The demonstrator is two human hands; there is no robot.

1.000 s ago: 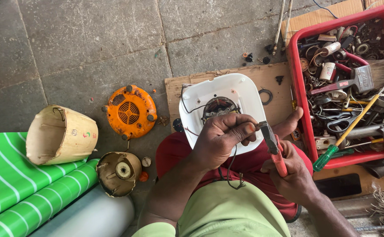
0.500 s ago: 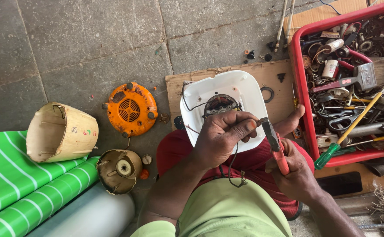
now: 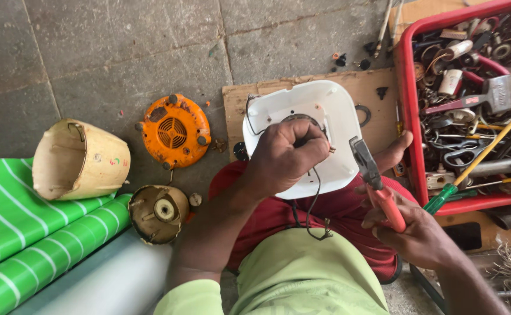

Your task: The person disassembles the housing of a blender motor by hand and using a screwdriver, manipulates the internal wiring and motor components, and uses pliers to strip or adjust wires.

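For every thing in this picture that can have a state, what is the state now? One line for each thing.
Left hand: closed on a wire at the white housing.
Right hand: gripping the pliers.
Pliers: held with tip up, jaws shut.
White housing: opened, resting on the lap.
Black wire: loose, hanging from the housing.
Orange cover: removed, lying flat on the floor.
Beige shell: on its side.
Red crate: full of tools.
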